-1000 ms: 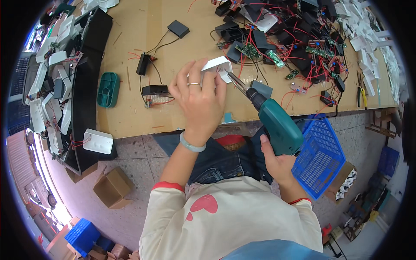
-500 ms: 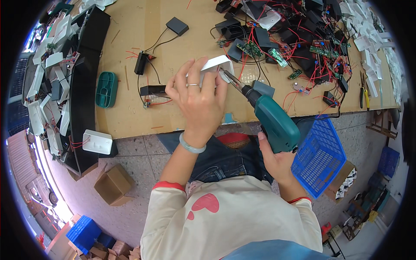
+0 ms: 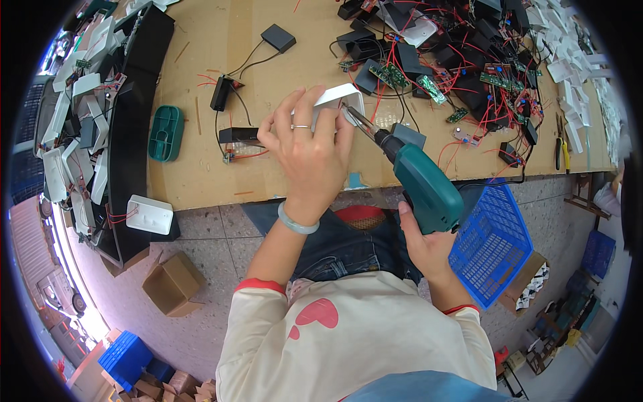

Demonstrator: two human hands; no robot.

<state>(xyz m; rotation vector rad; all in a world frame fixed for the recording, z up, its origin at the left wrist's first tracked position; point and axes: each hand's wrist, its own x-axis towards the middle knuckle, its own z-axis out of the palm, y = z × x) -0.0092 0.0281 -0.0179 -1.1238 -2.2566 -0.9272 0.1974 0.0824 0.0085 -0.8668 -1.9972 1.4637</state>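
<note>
My left hand is closed around a white plastic housing, tilted up over the table's near part. In my right hand is a green power screwdriver. Its long metal bit points up and left into the housing's open side. Whether the tip sits on a screw is too small to tell. Left of my left hand lie a black box with wires and a small black block, wired to another black box. A grey box lies beside the screwdriver's front end.
A heap of black boxes, red wires and green circuit boards covers the back right. White housings and pliers lie farther right. A green divided tray stands left, near a black bin of parts. A blue basket hangs below the edge.
The view has shifted slightly. Both hands, the housing and the screwdriver keep nearly the same pose. A bit of a person now shows at the far right edge.
</note>
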